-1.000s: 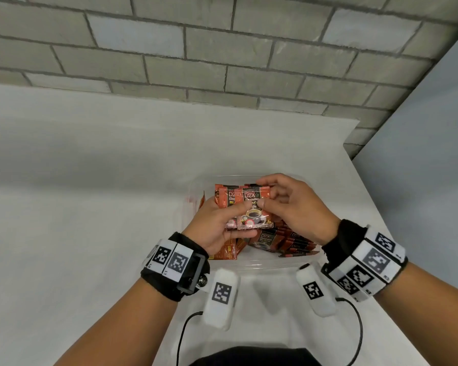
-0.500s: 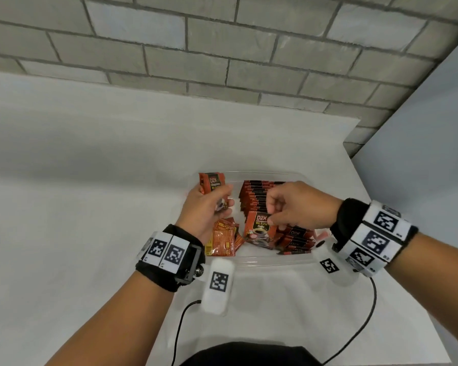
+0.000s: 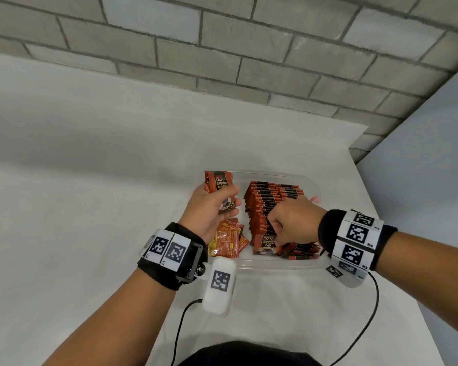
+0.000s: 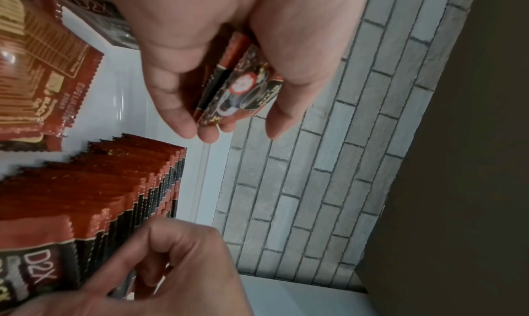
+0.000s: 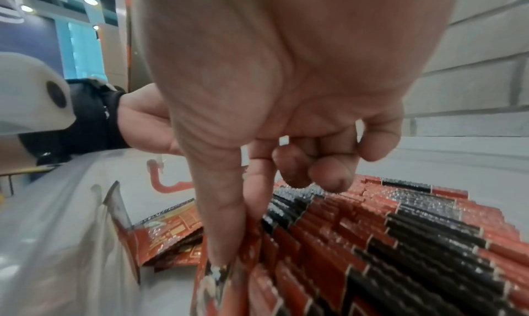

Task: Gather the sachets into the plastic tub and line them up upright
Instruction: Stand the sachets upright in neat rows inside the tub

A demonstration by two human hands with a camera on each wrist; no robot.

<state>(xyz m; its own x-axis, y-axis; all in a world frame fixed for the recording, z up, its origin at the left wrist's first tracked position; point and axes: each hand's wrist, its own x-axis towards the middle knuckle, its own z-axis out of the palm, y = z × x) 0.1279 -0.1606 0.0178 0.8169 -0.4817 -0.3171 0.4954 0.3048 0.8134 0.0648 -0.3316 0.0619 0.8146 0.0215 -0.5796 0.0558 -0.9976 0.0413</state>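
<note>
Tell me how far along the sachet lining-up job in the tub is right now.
Mostly done: a long row of upright sachets already stands in the plastic tub. In hand: the right hand pinches the front sachet into the row, and the left hand holds a few more sachets. Left: the loose sachets lying flat by the tub's left side.

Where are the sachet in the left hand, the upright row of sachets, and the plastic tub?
sachet in the left hand (image 3: 218, 182), head view, on its printed front above the fingers.
upright row of sachets (image 3: 262, 200), head view, on the top edges mid-row.
plastic tub (image 3: 275, 265), head view, on the clear near rim.
</note>
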